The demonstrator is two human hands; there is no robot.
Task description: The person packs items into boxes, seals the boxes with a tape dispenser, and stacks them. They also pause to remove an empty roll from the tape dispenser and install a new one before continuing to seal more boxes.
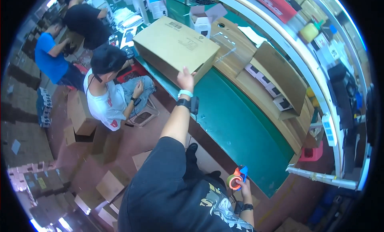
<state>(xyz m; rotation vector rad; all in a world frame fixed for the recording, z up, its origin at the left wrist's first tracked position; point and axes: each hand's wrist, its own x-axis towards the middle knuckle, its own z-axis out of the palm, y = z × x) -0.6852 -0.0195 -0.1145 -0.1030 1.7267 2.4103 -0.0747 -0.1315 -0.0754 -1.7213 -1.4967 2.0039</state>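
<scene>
1. Cardboard cartons (pixel 86 118) lie stacked and scattered on the floor at the far left, around a seated person in a white shirt (pixel 106 102); two more people work further off behind that one.
2. Left of centre, the large closed brown box (pixel 176 46) lies flat on the green bench (pixel 236 124), its long axis running from the far left to the near right.
3. The left hand (pixel 185 79) is stretched out at full arm's length, a watch and pale band at the wrist, and presses against the near right corner of the box. The box lies straight beyond the fingers, up and a little left of them. Whether the fingers curl round the edge or only rest flat against it I cannot tell.
4. This hand is by far the nearer of the two to the box.
5. Nearer and to the right, the right hand (pixel 242 186) hangs low beside the body, well apart from the box, its fingers closed round an orange and blue tape dispenser (pixel 236 179).
6. At the far right, an open carton with wooden-looking flaps (pixel 276 78) sits on the bench with small boxed goods inside.
</scene>
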